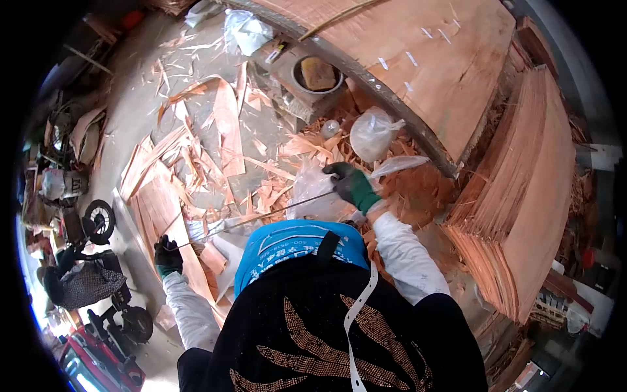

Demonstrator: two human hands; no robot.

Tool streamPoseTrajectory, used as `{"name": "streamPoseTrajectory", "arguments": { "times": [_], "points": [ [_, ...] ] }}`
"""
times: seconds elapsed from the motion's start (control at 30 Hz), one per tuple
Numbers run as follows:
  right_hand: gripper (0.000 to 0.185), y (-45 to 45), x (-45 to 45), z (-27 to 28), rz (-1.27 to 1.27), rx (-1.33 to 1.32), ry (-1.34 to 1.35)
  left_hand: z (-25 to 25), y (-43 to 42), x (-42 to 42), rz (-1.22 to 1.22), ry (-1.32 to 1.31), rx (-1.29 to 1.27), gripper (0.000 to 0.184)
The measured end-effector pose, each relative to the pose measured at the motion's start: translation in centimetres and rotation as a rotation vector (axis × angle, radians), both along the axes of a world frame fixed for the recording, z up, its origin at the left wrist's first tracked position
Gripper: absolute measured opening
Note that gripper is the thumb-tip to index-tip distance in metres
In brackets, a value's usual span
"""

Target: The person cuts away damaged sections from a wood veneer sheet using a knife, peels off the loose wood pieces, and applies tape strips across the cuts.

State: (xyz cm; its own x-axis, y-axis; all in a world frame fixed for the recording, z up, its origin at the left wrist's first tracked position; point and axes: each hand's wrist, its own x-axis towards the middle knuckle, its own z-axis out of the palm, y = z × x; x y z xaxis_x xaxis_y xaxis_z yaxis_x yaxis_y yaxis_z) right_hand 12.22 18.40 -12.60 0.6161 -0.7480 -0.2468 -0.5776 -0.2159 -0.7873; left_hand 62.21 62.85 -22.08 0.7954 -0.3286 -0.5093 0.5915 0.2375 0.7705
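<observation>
A thin dark cord or rod [261,215] stretches in front of the blue apron [287,245] between my two gloved hands. My left hand [168,255], in a black and green glove, is closed on its lower left end, over the veneer strips. My right hand [351,185], gloved the same way, is closed on the other end, beside a clear plastic bag [312,189]. Whether it is a cord or a stiff rod is hard to tell. A white perforated strap [353,313] hangs down the black top.
Veneer scraps [225,127] litter the floor. At upper right, a large veneer sheet [444,65] lies on a bench; a veneer stack [509,196] stands at right. A bowl [318,74] holds a brown block. Wheeled vehicles [98,222] stand at far left.
</observation>
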Motion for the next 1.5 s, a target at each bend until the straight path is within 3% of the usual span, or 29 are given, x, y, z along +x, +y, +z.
{"name": "streamPoseTrajectory", "arguments": {
  "times": [0.03, 0.1, 0.13, 0.17, 0.23, 0.33, 0.43, 0.47, 0.57, 0.63, 0.67, 0.77, 0.87, 0.9, 0.93, 0.97, 1.03, 1.07, 1.1, 1.13, 1.2, 1.27, 1.33, 1.43, 1.5],
  "points": [
    [0.033, 0.8, 1.5, 0.7, 0.103, 0.053, 0.073, 0.5, -0.3, -0.3, -0.062, -0.071, 0.013, 0.019],
    [0.037, 2.2, 2.7, -3.6, 0.350, -0.156, 0.025, 1.8, -0.9, -0.5, -0.040, -0.059, -0.053, 0.019],
    [0.042, 2.8, 3.2, -5.2, 0.371, 0.002, 0.057, 2.1, -0.8, -0.2, -0.054, -0.094, -0.068, 0.021],
    [0.035, 3.5, 3.5, -7.5, 0.402, -0.053, 0.059, 2.2, -0.7, 0.2, -0.068, -0.129, -0.082, 0.024],
    [0.024, 3.9, 4.6, -6.0, 0.460, 0.031, 0.281, 2.8, -0.3, 0.5, -0.076, -0.180, -0.081, 0.027],
    [0.018, 4.7, 4.2, -4.3, 0.258, -0.069, 0.240, 4.3, -0.5, -0.1, -0.058, -0.154, -0.078, 0.025],
    [0.021, 4.5, 3.5, -3.7, 0.264, -0.071, 0.200, 3.7, -1.2, -0.9, -0.187, -0.261, -0.018, 0.024],
    [0.023, 4.4, 2.7, -3.2, 0.336, -0.006, 0.134, 3.2, -1.5, -0.9, -0.166, -0.182, -0.055, 0.025],
    [0.022, 4.6, 1.9, -3.7, 0.407, -0.067, 0.316, 0.7, -1.9, -0.1, -0.156, -0.038, -0.135, 0.029],
    [0.022, 4.4, 1.3, -4.1, 0.277, -0.022, 0.270, 0.5, -3.3, -0.5, -0.218, -0.071, -0.149, 0.032],
    [0.022, 4.1, 1.0, -4.1, 0.173, 0.046, 0.255, 1.3, -4.0, -1.0, -0.200, 0.016, -0.037, 0.036],
    [0.023, 3.2, -0.1, -3.0, -0.080, 0.057, 0.226, 4.1, -6.0, -3.2, -0.732, -0.409, 0.416, 0.039],
    [0.024, 1.8, -1.0, -4.3, -0.203, -0.079, 0.324, 4.1, -5.5, -0.9, -1.034, -0.262, 0.674, 0.041],
    [0.024, 1.3, -1.6, -5.1, -0.224, -0.057, 0.279, 6.7, -7.0, -1.3, -0.762, 0.406, 0.840, 0.042],
    [0.024, 0.8, -2.2, -5.7, -0.245, -0.036, 0.235, 3.0, -4.4, 1.3, -0.806, 0.396, 0.901, 0.046],
    [0.024, 0.1, -2.8, -5.9, -0.265, -0.015, 0.190, -0.4, -1.4, 4.9, -0.857, 0.628, 0.730, 0.043],
    [0.021, -1.4, -4.0, -4.2, -0.119, 0.003, 0.228, 2.2, -3.6, 4.1, -0.734, 0.437, 1.024, 0.041],
    [0.021, -2.3, -4.4, -3.2, -0.038, 0.039, 0.243, 1.0, -4.3, 4.9, -0.758, 0.279, 1.151, 0.040],
    [0.020, -3.1, -4.3, -1.4, 0.047, 0.073, 0.258, 1.0, -6.5, 4.5, -0.671, 0.168, 1.031, 0.035],
    [0.019, -3.6, -2.8, 3.0, -0.126, 0.454, 0.231, -3.6, -5.6, 9.0, -1.382, -0.315, 0.769, 0.033],
    [0.023, -5.2, -2.6, 5.0, 0.141, 0.262, 0.166, 2.0, -17.0, 0.4, -1.138, -0.616, 0.729, 0.039],
    [0.025, -6.4, -0.8, 9.4, 0.387, 0.019, 0.180, 11.2, -28.2, -10.6, -1.236, -0.798, 0.463, 0.051],
    [0.024, -7.7, 0.3, 12.3, 0.486, 0.027, 0.192, 18.3, -35.9, -19.3, -1.392, -0.975, 0.142, 0.064],
    [0.025, -9.9, 1.6, 16.8, 0.558, 0.054, 0.265, 22.6, -42.3, -26.5, -1.510, -1.182, -0.272, 0.062],
    [0.027, -11.1, 1.4, 18.7, 0.526, 0.085, 0.327, 22.2, -45.0, -28.2, -1.657, -1.009, -0.409, 0.050]
  ]
}}
